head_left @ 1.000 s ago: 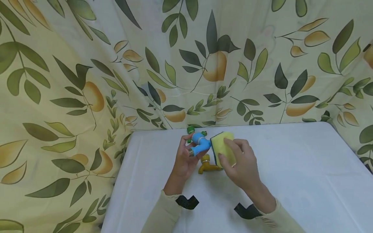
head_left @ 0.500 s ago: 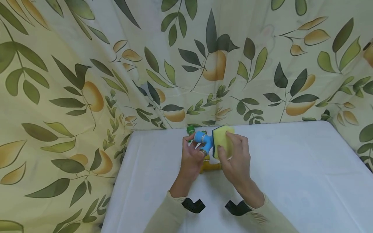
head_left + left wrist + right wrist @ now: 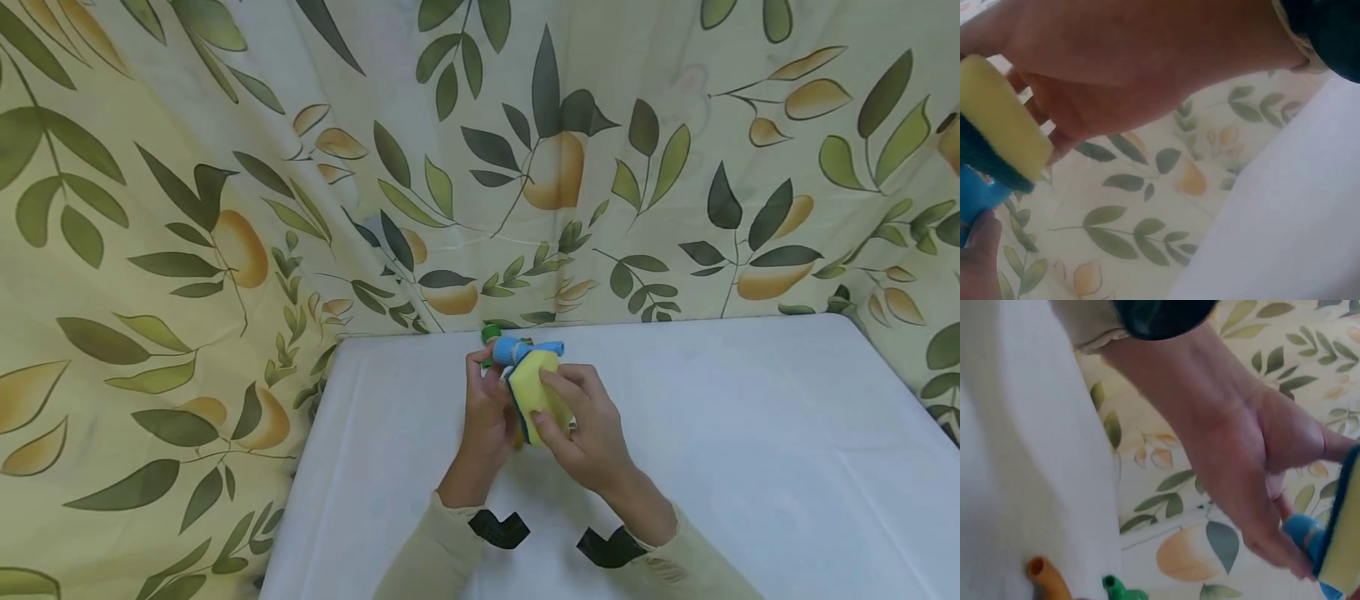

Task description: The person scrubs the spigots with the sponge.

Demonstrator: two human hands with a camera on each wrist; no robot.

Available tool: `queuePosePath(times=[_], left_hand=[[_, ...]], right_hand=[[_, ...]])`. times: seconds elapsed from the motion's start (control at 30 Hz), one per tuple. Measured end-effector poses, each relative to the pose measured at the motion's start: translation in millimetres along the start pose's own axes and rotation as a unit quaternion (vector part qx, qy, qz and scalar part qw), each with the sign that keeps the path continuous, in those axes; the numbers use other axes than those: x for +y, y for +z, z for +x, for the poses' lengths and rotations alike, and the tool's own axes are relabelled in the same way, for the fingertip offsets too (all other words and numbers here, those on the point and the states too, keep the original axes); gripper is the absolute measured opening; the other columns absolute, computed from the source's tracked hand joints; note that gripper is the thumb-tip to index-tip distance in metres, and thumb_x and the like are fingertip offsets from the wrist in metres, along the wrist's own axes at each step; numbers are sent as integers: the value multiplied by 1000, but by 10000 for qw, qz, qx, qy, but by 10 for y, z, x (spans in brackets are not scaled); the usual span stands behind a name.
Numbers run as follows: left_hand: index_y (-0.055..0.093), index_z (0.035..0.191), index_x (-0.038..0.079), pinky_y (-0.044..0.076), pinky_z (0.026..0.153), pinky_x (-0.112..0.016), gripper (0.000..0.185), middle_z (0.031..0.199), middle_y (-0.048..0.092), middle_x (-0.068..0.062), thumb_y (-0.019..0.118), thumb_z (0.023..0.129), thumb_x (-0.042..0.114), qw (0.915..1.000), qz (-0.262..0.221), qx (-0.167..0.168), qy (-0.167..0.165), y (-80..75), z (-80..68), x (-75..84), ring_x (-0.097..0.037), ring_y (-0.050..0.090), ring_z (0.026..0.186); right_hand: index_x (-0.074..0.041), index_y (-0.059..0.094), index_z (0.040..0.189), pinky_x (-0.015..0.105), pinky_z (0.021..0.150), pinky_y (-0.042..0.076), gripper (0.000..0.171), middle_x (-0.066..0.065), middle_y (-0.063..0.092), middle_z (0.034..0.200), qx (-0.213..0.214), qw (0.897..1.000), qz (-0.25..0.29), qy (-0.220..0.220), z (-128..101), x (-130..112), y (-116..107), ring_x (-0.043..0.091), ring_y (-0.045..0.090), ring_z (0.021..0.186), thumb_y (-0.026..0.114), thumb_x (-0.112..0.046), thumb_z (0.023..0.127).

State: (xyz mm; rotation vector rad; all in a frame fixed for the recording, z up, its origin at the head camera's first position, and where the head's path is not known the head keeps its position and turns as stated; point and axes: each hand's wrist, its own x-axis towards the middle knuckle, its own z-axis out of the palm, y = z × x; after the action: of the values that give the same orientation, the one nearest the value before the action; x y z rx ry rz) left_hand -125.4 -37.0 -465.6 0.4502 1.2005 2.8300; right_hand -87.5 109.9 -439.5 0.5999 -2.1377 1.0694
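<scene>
Near the table's far side, my left hand [image 3: 483, 421] grips a blue plastic tap [image 3: 510, 350], raised above the cloth. My right hand [image 3: 596, 433] pinches a yellow sponge [image 3: 543, 396] between thumb and fingers. Its dark scouring side faces the tap and lies against it, covering the tap's lower part in the head view. In the left wrist view the sponge [image 3: 1004, 119] overlaps the blue tap [image 3: 982, 197], with a left-hand thumb [image 3: 982, 244] on the blue body. From the right wrist, the left hand [image 3: 1235, 462] holds the tap [image 3: 1304, 531] behind the sponge [image 3: 1344, 544].
Behind the hands a green tap [image 3: 491, 333] lies on the white-covered table [image 3: 750, 417]. A yellow-orange tap [image 3: 1052, 581] lies nearer, mostly hidden by the hands in the head view. A leaf-patterned curtain [image 3: 600, 167] hangs beyond the table's far edge.
The sponge has moved from the tap's right end down and left across its front. The blue tap has been turned in the left hand, its narrow end now pointing right.
</scene>
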Motion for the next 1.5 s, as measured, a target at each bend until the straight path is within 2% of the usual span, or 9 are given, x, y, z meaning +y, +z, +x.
queuePosePath(times=[0.2, 0.33, 0.53, 0.73, 0.83, 1.03, 1.27, 1.37, 1.5], left_hand=[[33, 135, 24, 56, 86, -18, 84, 139, 48, -5, 88, 76, 49, 9997, -119, -149, -168, -9, -14, 27, -11, 61, 105], [31, 136, 23, 56, 94, -22, 85, 139, 47, -7, 85, 77, 55, 9998, 9, -173, -47, -28, -11, 60, -14, 59, 112], [30, 138, 20, 56, 96, -24, 87, 139, 47, -9, 87, 78, 48, 9995, 54, -298, 39, -31, 2, 93, -15, 59, 111], [34, 137, 20, 55, 96, -23, 91, 141, 46, -7, 89, 73, 52, 9988, 300, -307, 214, -52, -22, 114, -17, 58, 118], [37, 140, 17, 55, 98, -24, 91, 142, 45, -5, 90, 73, 47, 9941, 783, -611, 427, -86, -42, 140, -17, 58, 123], [23, 156, -1, 48, 110, -28, 107, 148, 39, -6, 85, 82, 45, 9587, 2044, -1769, 883, -98, -58, 187, -19, 55, 132], [28, 154, 6, 45, 112, -31, 104, 148, 48, -15, 85, 80, 49, 9452, 2563, -1829, 867, -64, -91, 230, -18, 54, 129], [33, 155, 9, 44, 109, -32, 100, 147, 51, -16, 89, 78, 41, 9242, 3234, -1804, 935, -68, -106, 275, -20, 50, 129], [35, 157, 19, 45, 108, -39, 105, 146, 53, -6, 93, 70, 22, 8777, 4390, -1682, 935, -69, -128, 333, -20, 48, 132]], right_hand=[[-9, 62, 131, 29, 69, 57, 47, 15, 55, 114, 14, 9997, -156, 194, 49, 40, -31, 19, 55, 94, 67, -18, 86], [-9, 65, 125, 30, 64, 53, 42, 13, 57, 110, -177, 9988, -385, -233, 27, 29, -43, 21, 55, 88, 64, -23, 85], [-10, 66, 125, 34, 63, 50, 41, 18, 56, 108, 393, 9956, -814, -265, 41, 55, -4, 24, 53, 86, 56, -32, 92], [-11, 68, 125, 34, 63, 50, 41, 15, 57, 105, -17, 9954, -908, -312, 49, 57, -96, 22, 53, 85, 59, -31, 90], [-13, 70, 124, 36, 62, 46, 39, 15, 59, 105, -124, 9930, -1152, -229, 101, 84, -177, 25, 53, 83, 63, -27, 88], [-12, 68, 128, 25, 73, 56, 49, 9, 59, 113, -537, 9983, -246, 20, 116, 97, -256, 18, 56, 94, 74, -12, 80], [-15, 63, 134, 26, 81, 54, 51, 9, 57, 120, -464, 9984, -10, 331, 149, 45, -252, 16, 57, 104, 71, -11, 84], [-13, 67, 128, 33, 76, 56, 49, 10, 57, 116, -506, 9985, -44, 224, 177, 42, -295, 17, 56, 102, 74, -10, 80], [-16, 70, 127, 32, 70, 55, 45, 8, 57, 115, -476, 9974, -289, 458, 251, 33, -334, 14, 54, 97, 75, -11, 82]])
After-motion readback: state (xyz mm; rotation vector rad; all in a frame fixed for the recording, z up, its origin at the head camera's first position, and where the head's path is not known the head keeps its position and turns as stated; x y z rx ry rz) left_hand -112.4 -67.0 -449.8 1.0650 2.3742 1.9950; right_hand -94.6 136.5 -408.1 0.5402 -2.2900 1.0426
